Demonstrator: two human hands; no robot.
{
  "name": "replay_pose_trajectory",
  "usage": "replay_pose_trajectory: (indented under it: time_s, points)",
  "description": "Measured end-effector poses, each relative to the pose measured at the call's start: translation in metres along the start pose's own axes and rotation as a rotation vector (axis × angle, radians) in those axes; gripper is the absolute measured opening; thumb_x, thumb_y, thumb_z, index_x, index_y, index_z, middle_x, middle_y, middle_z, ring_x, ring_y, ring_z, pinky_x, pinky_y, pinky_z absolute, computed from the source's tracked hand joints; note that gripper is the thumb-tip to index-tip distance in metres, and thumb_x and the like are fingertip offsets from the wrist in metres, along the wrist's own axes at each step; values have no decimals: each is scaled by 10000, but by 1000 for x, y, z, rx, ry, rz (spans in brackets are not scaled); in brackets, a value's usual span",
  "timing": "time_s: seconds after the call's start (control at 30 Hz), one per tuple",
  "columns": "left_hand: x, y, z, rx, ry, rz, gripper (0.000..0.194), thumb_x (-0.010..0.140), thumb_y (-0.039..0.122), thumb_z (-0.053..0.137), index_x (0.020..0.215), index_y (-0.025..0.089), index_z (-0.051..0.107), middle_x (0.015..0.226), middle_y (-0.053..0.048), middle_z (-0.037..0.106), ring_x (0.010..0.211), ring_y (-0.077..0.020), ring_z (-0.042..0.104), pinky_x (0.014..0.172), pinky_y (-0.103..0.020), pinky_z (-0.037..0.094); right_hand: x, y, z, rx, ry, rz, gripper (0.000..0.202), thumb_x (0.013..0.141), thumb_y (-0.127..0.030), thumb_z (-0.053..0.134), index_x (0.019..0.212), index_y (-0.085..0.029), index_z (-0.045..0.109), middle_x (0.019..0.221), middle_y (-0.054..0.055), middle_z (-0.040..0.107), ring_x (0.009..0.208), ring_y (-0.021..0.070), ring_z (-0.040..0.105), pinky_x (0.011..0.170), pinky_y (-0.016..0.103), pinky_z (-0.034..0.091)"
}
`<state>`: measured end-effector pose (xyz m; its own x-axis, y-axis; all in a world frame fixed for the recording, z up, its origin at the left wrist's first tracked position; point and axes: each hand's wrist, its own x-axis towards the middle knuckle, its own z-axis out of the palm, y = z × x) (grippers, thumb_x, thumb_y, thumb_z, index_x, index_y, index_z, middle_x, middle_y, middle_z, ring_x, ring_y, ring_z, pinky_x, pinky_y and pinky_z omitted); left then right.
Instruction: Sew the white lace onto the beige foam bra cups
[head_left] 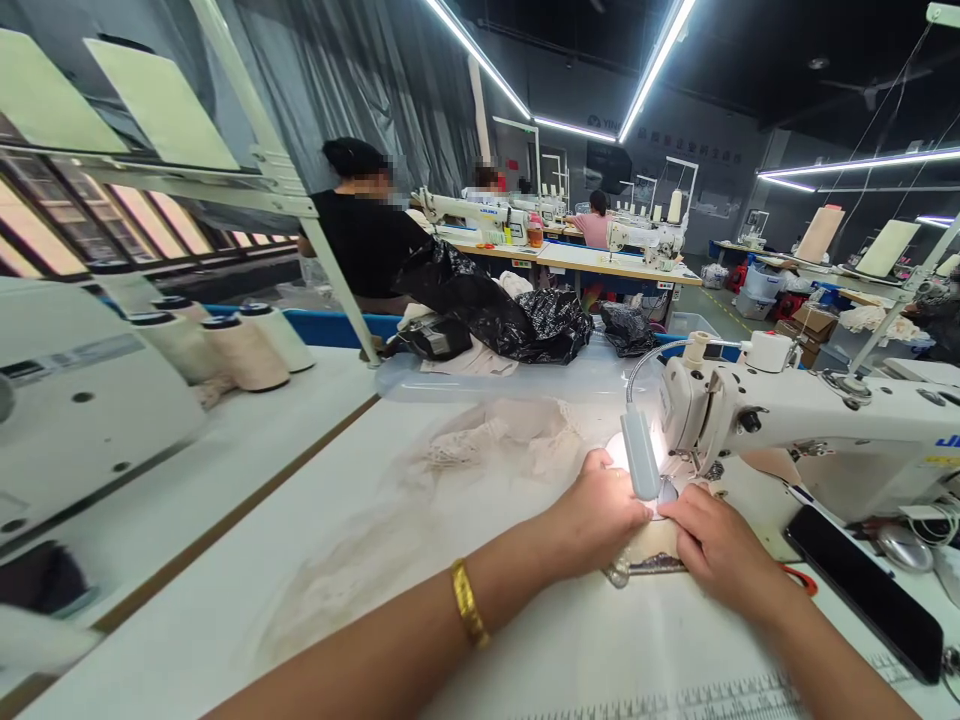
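My left hand [600,515] lies at the front of the white sewing machine [810,410], fingers closed on the edge of a small pale piece of fabric [665,498]. The fabric lies below the needle area. Across from it, my right hand [720,545] pinches the same piece from the right, its fingertips close to my left thumb. A grey lamp head [640,455] on a bendable neck lights the spot and hides part of my left fingers. Sheer beige fabric with lace [502,440] spreads over the table left of the machine, partly blurred.
A black phone [866,590] and orange scissor handles [801,579] lie right of my right hand. A clear ruler [720,700] runs along the front edge. Black plastic bags [510,310] sit behind the table. Thread cones [244,350] stand left. A person in black [367,230] sits ahead.
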<state>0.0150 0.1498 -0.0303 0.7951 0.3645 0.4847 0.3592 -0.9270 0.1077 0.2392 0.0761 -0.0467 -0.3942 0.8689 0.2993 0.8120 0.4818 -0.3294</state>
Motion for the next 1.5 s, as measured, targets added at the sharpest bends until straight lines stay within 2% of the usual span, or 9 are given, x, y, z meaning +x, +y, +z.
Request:
replay_pose_trajectory:
  time_s: [0.17,0.33,0.43,0.57,0.67,0.83,1.07,1.37,1.5]
  points:
    - [5,-9,11,-35,-49,-29,256,953,117,523,807,208,712,807,-22,692,847,-197,630,979,-444,360,-5,13,11,-13,-3,32,250,905,-59,453,948,-238,623,978,72,649,901,254,626,800,406,519]
    - [7,7,19,6,-226,-241,115,909,183,592,881,199,702,975,-85,708,971,-282,637,939,-462,393,-20,46,31,-15,29,-15,269,956,-127,474,1102,-269,650,1042,85,685,924,271,649,856,448,540]
    - [8,0,0,56,-250,-419,145,914,323,637,939,203,714,1057,-121,708,1021,-324,640,931,-467,420,-18,55,39,-8,40,-32,284,1011,-204,454,1205,-273,650,1091,96,691,936,273,662,888,464,546]
    - [4,-22,-46,99,-171,-728,477,998,447,504,1351,139,595,1320,-235,635,1202,-383,602,949,-463,456,-11,49,41,12,58,-35,322,1059,-291,394,1220,-264,672,1082,108,699,943,272,678,862,445,567]
    - [-9,-25,-65,77,-188,-822,460,1058,428,367,1328,115,571,1187,-226,692,1086,-356,658,853,-423,487,-9,42,40,4,89,-26,356,1060,-300,362,1212,-243,679,1089,122,699,952,281,681,850,458,577]
    - [-37,12,-61,13,-330,-709,200,1022,338,482,911,217,595,878,-73,699,855,-281,662,752,-357,455,-2,29,30,-19,104,-17,328,1026,-256,384,1145,-233,689,1028,117,698,918,283,675,813,455,585]
    - [-41,45,-54,-108,-386,-373,165,846,55,539,797,204,485,1027,-72,631,941,-222,593,797,-312,465,2,5,11,-19,59,-21,297,1008,-155,358,983,-225,645,963,85,659,853,253,616,750,410,544]
    - [-35,25,-19,38,-304,-333,141,826,64,571,854,201,551,1019,-99,656,921,-254,608,815,-363,508,-10,29,22,73,60,-60,248,1017,-201,463,1101,-279,683,929,65,652,851,261,604,771,409,533]
    - [-18,-15,-45,136,-295,-511,173,766,62,678,874,189,633,952,-103,687,923,-276,643,879,-390,498,-20,63,37,77,34,-73,242,1024,-282,496,1152,-303,701,966,80,684,898,286,644,823,441,549]
